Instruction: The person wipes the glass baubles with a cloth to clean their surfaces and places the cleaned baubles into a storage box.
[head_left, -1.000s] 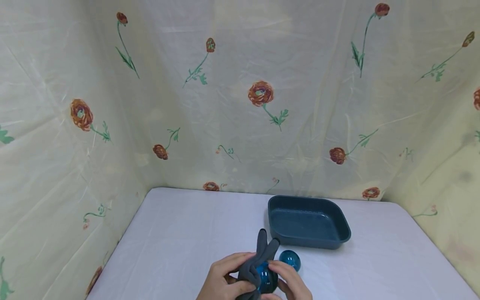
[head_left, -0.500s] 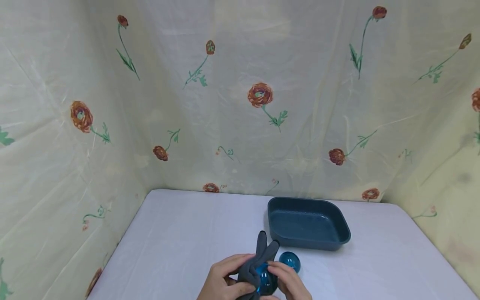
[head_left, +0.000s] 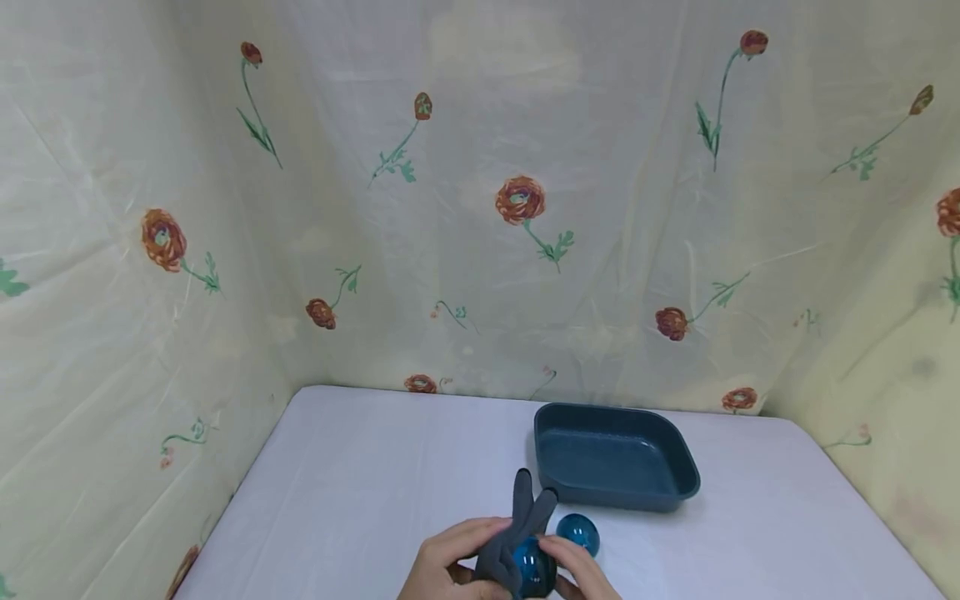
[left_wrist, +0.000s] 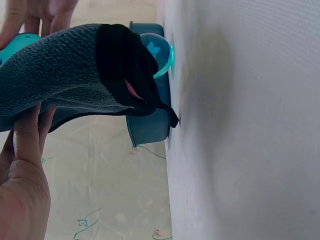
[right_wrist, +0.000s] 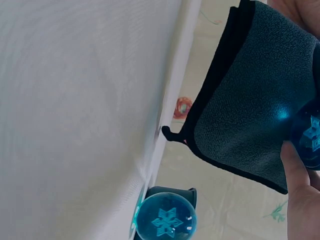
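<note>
Low in the head view, my left hand [head_left: 450, 562] grips a dark grey fleece cloth [head_left: 497, 560], folded against one side of a clear blue ball [head_left: 534, 568]. On the ball's other side my right hand [head_left: 581, 571] holds it with the fingertips. The left wrist view shows the cloth [left_wrist: 65, 70] hanging down with black edging and a small loop at its corner. A star-shaped figure shows inside the held ball [right_wrist: 311, 132] in the right wrist view. A second blue ball [head_left: 578, 533] lies on the table just beyond my right hand.
A dark blue-green rectangular pan [head_left: 611, 471] stands at the back right of the table, behind the loose ball. White covering lies over the table [head_left: 360, 475]. Flower-printed curtains [head_left: 600, 125] enclose the back and both sides.
The whole head view has shifted slightly, so the table and pan sit lower in it. Both hands keep their hold on the cloth and ball, with little movement.
</note>
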